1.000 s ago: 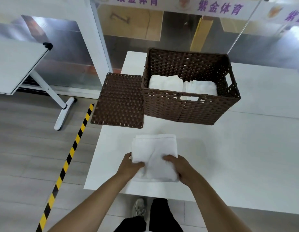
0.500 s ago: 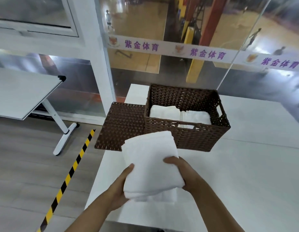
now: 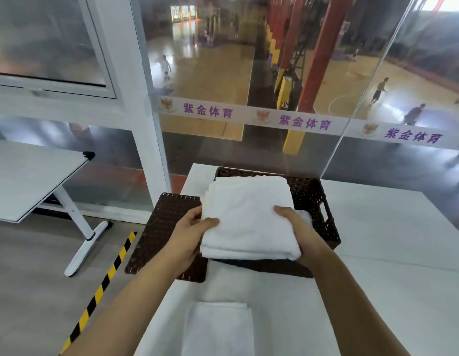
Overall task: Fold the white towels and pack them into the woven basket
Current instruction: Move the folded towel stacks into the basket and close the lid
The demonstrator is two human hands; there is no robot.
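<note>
A folded white towel (image 3: 246,217) is held in the air over the dark brown woven basket (image 3: 318,214), covering most of its opening. My left hand (image 3: 190,235) grips the towel's left edge, thumb on top. My right hand (image 3: 297,227) grips its right edge. A sliver of another white towel (image 3: 306,216) shows inside the basket beside my right hand. A second folded white towel (image 3: 218,330) lies on the white table (image 3: 390,278) near its front edge, between my forearms.
The basket's woven lid (image 3: 167,227) lies flat at the table's left edge, partly overhanging. A glass wall stands right behind the table. To the left are a white folding table (image 3: 30,176) and yellow-black floor tape (image 3: 105,283).
Both hands lifted the folded towel off the table and carried it forward over the basket. The head tilted up; another folded towel now shows near the front edge.
</note>
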